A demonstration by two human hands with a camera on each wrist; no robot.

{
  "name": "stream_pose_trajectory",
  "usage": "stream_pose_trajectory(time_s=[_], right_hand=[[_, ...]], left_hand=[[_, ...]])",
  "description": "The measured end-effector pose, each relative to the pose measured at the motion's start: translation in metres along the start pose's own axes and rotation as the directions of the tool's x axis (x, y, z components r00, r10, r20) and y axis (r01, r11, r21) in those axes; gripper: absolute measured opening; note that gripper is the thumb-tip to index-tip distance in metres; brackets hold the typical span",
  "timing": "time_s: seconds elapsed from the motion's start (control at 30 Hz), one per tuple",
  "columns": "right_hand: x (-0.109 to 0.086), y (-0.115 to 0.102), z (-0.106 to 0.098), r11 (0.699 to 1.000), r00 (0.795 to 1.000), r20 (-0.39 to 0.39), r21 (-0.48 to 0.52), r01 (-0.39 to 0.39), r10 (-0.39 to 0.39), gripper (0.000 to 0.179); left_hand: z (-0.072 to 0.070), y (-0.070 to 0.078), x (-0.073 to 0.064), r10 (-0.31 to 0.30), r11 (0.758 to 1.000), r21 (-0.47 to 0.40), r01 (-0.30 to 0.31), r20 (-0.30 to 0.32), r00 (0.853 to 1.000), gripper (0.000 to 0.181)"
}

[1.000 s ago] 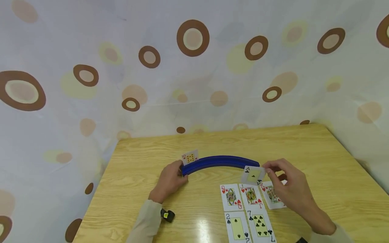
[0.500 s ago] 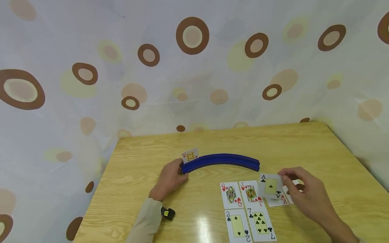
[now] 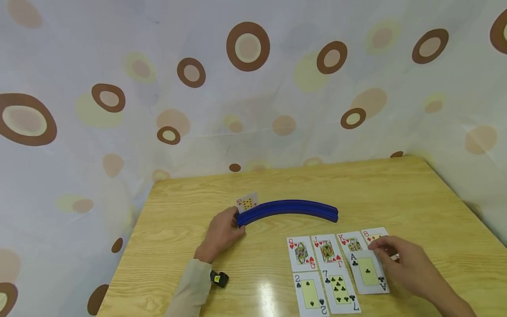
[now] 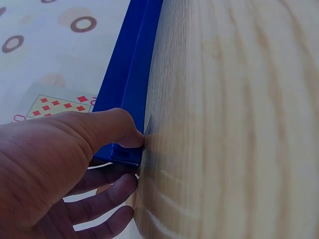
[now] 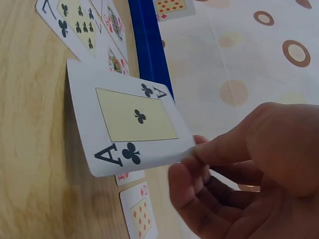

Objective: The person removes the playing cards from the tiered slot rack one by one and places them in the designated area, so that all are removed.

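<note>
My right hand (image 3: 412, 264) pinches the ace of clubs (image 3: 368, 270) by its upper right corner. In the head view the card lies beside the seven of clubs (image 3: 339, 290), overlapping the lower part of the king of hearts (image 3: 353, 243). The right wrist view shows the ace (image 5: 139, 117) tilted, its near edge raised over the table. My left hand (image 3: 222, 235) grips the left end of a blue curved card holder (image 3: 289, 207), thumb in front and fingers behind. A ten of diamonds (image 3: 247, 203) stands in the holder just behind that hand.
A queen of hearts (image 3: 301, 254) and a jack of hearts (image 3: 327, 252) lie face up left of the king. An eight of diamonds (image 3: 374, 234) is at the row's right end, partly hidden. Below the queen is a two of spades (image 3: 310, 294). A small black device (image 3: 219, 278) sits by the left sleeve.
My right hand has carried the ace of clubs from the holder's right end toward me and down over the king's lower part. The eight of diamonds has come into view. My left hand stays put.
</note>
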State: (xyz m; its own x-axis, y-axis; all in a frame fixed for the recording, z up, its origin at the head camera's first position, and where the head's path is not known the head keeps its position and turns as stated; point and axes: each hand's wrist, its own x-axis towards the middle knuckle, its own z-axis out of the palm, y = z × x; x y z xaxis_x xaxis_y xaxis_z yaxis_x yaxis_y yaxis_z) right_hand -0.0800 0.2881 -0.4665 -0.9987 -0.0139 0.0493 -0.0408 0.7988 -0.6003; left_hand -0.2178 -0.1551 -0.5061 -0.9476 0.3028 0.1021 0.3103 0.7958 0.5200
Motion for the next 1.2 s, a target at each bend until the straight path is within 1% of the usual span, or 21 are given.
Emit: stream_pose_trajectory(time_s=[0.1, 0.17, 0.33, 0.57, 0.8, 0.93, 1.2], right_hand=[[0.000, 0.003, 0.002, 0.999, 0.996, 0.072, -0.027, -0.048, 0.049, 0.014], [-0.001, 0.005, 0.004, 0.998, 0.994, 0.093, -0.034, -0.056, 0.059, 0.014], [-0.002, 0.008, 0.008, 0.997, 0.991, 0.116, -0.043, -0.060, 0.065, 0.015], [-0.001, 0.008, 0.014, 0.997, 0.993, 0.105, -0.069, -0.041, 0.048, 0.014], [-0.003, 0.012, 0.018, 0.994, 0.989, 0.123, -0.086, -0.073, 0.084, 0.010], [-0.005, 0.012, 0.018, 0.994, 0.992, 0.096, -0.079, -0.077, 0.084, 0.010], [-0.003, 0.003, 0.016, 0.997, 0.998, 0.038, -0.066, -0.045, 0.048, 0.009]], left_hand=[[-0.001, 0.000, 0.000, -0.007, 1.000, -0.007, 0.007, 0.003, 1.000, 0.031], [-0.001, 0.000, 0.000, -0.010, 1.000, -0.010, 0.010, 0.005, 1.000, 0.031], [-0.001, -0.001, 0.001, -0.016, 1.000, -0.015, 0.016, 0.012, 1.000, 0.033], [-0.003, -0.001, 0.002, -0.020, 1.000, -0.008, 0.020, 0.001, 1.000, 0.034], [0.000, -0.001, 0.000, -0.025, 0.999, -0.025, 0.025, 0.025, 0.999, 0.034], [0.001, -0.002, 0.000, -0.024, 0.999, -0.021, 0.024, 0.024, 0.999, 0.034], [-0.001, -0.001, 0.000, -0.007, 1.000, -0.025, 0.007, 0.010, 1.000, 0.034]])
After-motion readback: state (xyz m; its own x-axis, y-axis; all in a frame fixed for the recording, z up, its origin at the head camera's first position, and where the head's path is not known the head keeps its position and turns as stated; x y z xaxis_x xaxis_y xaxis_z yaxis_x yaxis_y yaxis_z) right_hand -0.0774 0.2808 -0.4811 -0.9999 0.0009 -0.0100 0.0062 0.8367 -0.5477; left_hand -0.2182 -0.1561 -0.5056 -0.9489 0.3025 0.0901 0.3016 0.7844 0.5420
